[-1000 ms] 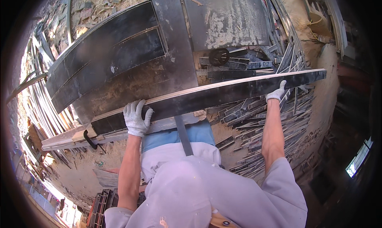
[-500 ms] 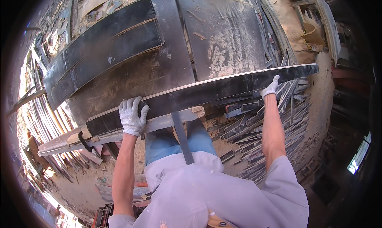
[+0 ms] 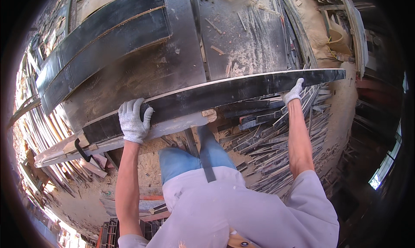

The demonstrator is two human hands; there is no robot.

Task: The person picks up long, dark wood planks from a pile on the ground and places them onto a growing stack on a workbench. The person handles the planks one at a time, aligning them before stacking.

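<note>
A long black-faced board (image 3: 207, 94) with a pale edge lies across in front of me, slanting up toward the right. My left hand (image 3: 135, 121), in a pale knit glove, rests flat on the board's left part, fingers stretched toward the pale edge and thumb spread out. Toward the other end, my right hand (image 3: 294, 92), gloved alike, grips the board's lower side; its thumb lies on the black face and the other fingers are hidden. Beneath the board's left part runs a pale beam (image 3: 173, 126). A black hooked piece (image 3: 81, 151) stands by the beam's left end.
Two black boards (image 3: 103, 44) lie on the dark, sawdust-strewn tabletop (image 3: 242, 44). A heap of narrow strips (image 3: 276, 140) covers the ground below on the right, with more strips (image 3: 56, 135) at the left. A tan curved container (image 3: 339, 38) stands at the far right.
The board's left part has shifted slightly left in view, with my left hand on it. My right hand keeps its grip near the right end. The tabletop has also shifted slightly left in view.
</note>
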